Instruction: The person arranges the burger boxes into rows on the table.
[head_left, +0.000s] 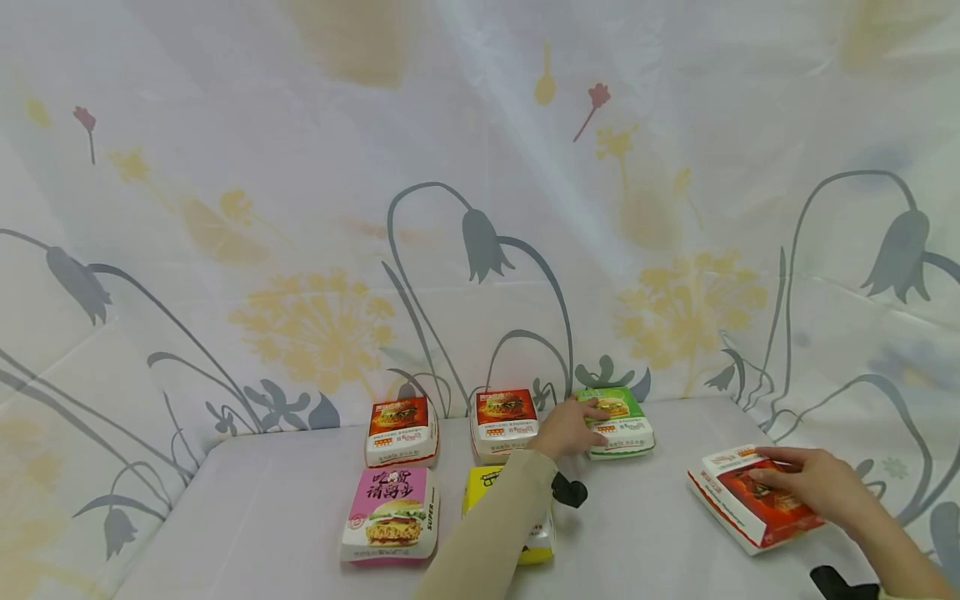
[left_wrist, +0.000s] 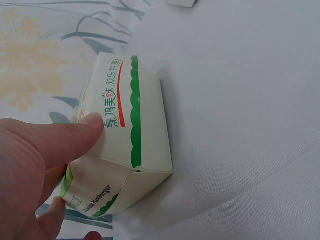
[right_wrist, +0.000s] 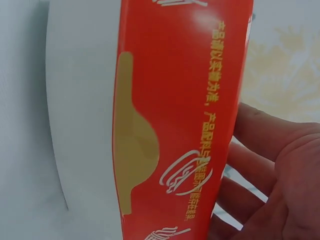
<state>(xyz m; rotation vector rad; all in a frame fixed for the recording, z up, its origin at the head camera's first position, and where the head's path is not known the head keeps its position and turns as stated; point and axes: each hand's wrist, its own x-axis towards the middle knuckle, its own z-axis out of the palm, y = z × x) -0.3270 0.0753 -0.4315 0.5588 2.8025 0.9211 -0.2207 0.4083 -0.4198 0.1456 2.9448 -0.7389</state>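
Note:
At the right end of the back row, my left hand holds a green and white hamburger box. The left wrist view shows the thumb against the printed white side of this box, with the other fingers partly hidden behind it. On the right side of the table, my right hand holds a red and white hamburger box, which sits at an angle. The red flap side of that box fills much of the right wrist view, and the fingers lie at its far edge, partly hidden.
Two red and white hamburger boxes stand in the back row. In front are a pink box and a yellow box, the latter mostly behind my left sleeve. A flowered curtain hangs behind the white table.

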